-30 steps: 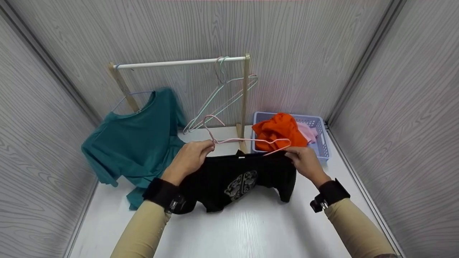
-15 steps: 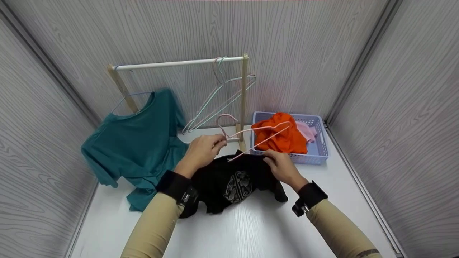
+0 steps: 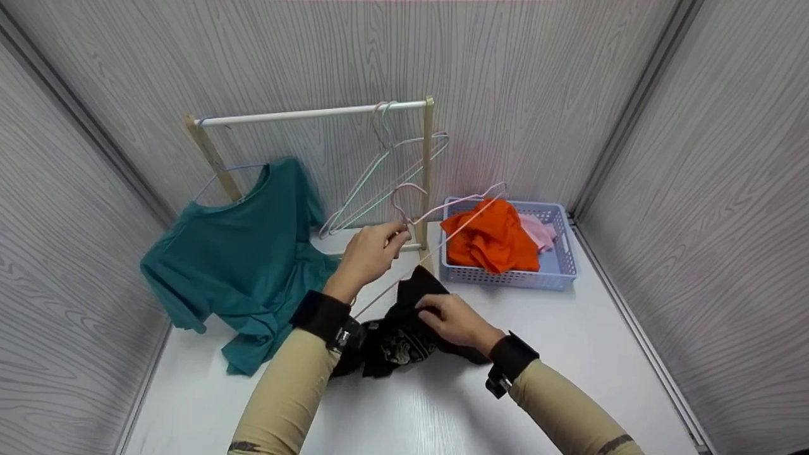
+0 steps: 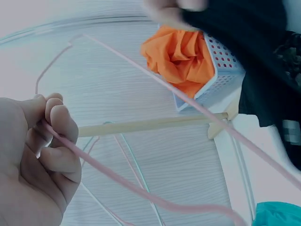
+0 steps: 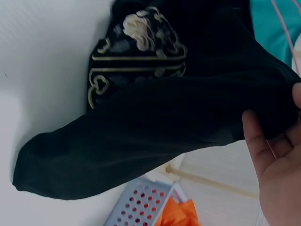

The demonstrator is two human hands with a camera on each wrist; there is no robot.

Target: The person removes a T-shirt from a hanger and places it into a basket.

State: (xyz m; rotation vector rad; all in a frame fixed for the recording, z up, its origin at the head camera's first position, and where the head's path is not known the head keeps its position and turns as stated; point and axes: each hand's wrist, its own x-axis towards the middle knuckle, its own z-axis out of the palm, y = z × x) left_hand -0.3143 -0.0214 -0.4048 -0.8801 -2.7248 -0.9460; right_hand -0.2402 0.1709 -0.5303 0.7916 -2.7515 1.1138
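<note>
Upward and away from the person has gone the left hand (image 3: 374, 249), while the right hand (image 3: 456, 322) has dropped back leftward with the black garment (image 5: 183, 115). Curled left fingers pinch the pink hanger (image 4: 190, 101) just below its hook, tilting it; right thumb and fingers pinch the garment's edge, lifted above the tabletop (image 3: 591, 332). Both forearms slant inward.
</note>
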